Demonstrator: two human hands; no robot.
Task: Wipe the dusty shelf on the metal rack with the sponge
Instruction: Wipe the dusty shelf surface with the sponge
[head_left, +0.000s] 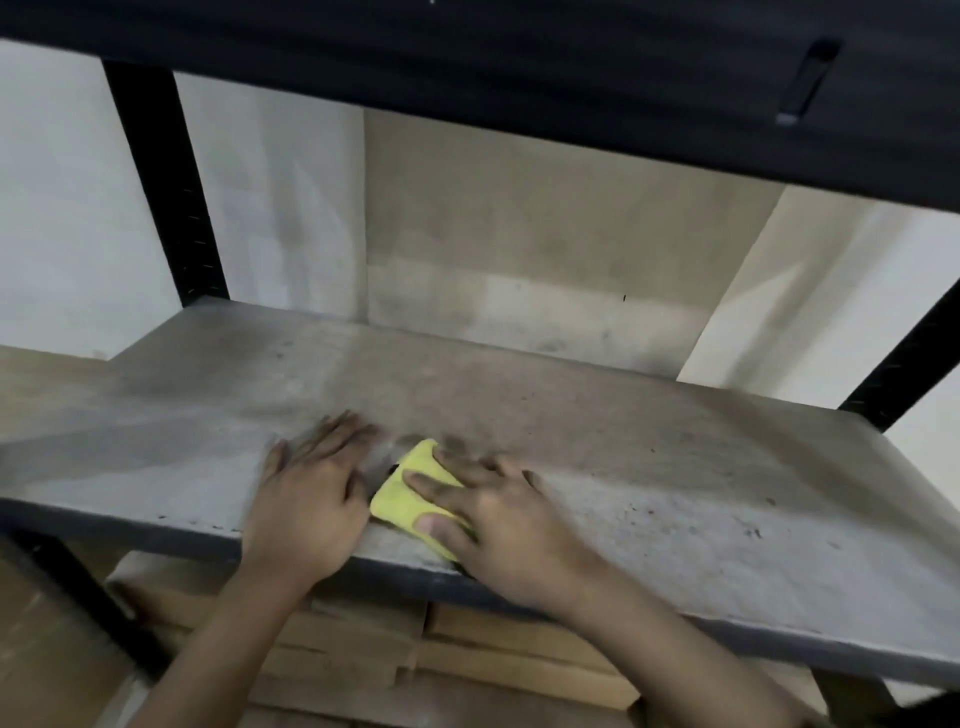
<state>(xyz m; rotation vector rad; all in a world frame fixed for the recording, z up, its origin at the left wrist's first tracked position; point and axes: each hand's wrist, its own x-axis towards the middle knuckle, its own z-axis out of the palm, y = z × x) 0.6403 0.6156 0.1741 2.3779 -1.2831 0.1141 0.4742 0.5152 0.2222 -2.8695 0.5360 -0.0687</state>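
Head view: a grey, dusty shelf (597, 441) runs across the middle of the picture, part of a black metal rack (166, 182) whose uprights stand at the back left and the right. A darker upper shelf (467, 47) hangs over it along the top edge. Behind the rack is a pale wall (67, 208) with a beige panel (545, 234) in the middle.

The yellow sponge (402, 493) lies flat on the shelf near its front edge, a little left of centre. The right hand (498, 525) rests on top of it, fingers stretched over the sponge and the thumb lying along its near side; the fingers press down rather than curl round it. The left hand (306, 499) lies palm down on the shelf just beside the sponge on its left, fingers straight and spread, holding nothing. Both hands are somewhat blurred.

The dust is streaked, with lighter bands to the left of the hands and dark specks scattered to the right.

Under the shelf, stacked cardboard boxes (441, 660) show between the forearms.
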